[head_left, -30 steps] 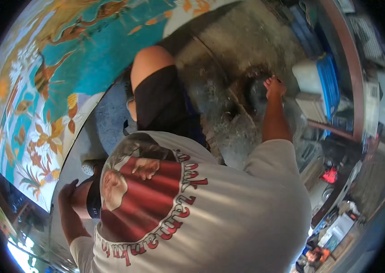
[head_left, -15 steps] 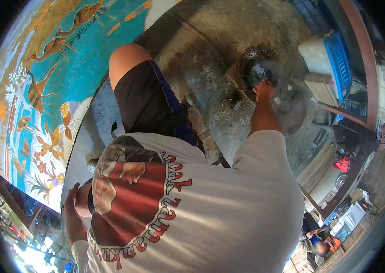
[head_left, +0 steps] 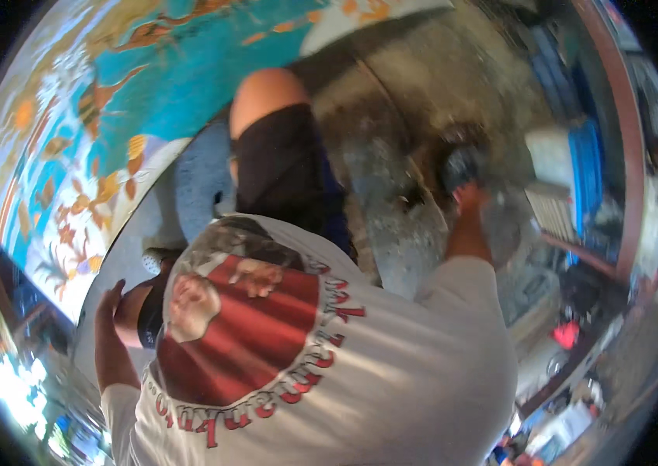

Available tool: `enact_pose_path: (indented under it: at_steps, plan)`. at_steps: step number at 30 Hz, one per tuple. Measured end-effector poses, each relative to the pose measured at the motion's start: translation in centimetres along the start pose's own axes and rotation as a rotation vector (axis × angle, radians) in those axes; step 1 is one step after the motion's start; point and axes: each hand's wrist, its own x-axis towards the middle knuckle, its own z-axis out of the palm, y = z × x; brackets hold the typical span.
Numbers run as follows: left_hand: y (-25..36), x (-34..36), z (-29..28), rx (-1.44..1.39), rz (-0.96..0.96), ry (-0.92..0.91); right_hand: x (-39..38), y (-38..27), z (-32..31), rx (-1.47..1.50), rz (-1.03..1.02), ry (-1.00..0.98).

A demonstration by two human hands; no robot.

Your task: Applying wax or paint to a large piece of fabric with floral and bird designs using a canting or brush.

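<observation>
My right arm stretches out over the floor. At its end my right hand (head_left: 469, 196) is closed at the near edge of a dark round pan (head_left: 463, 165), which sits low on the stained floor. Motion blur hides what its fingers grip. On the left, my left hand (head_left: 109, 303) rests by my bent knee, fingers stretched out, holding nothing. Beyond that hand hangs a large painted cloth (head_left: 212, 89) in teal, white and orange, with bird and flower motifs.
At right stand a white container (head_left: 549, 155) and a blue plastic crate (head_left: 587, 175), beside a reddish-brown frame post (head_left: 626, 140). A thin stick (head_left: 382, 89) lies on the floor beyond the pan. Clutter fills the lower right.
The whole view has shifted and blurred, with the cloth's edge and the pan now further right. My right hand stays at the pan, and my left stays by the knee.
</observation>
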Motion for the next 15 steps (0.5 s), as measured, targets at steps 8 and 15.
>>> enact_pose_path:
  at_steps: [8, 15]
  plan:
    - [-6.1, -2.9, 0.9, -0.043, -0.176, -0.045, 6.1, -7.2, 4.5, 1.740, 0.583, 0.288]
    - [-2.9, 0.4, 2.0, -0.022, -0.089, -0.046, 7.3, -2.1, 7.6, 1.467, 0.677, 0.596]
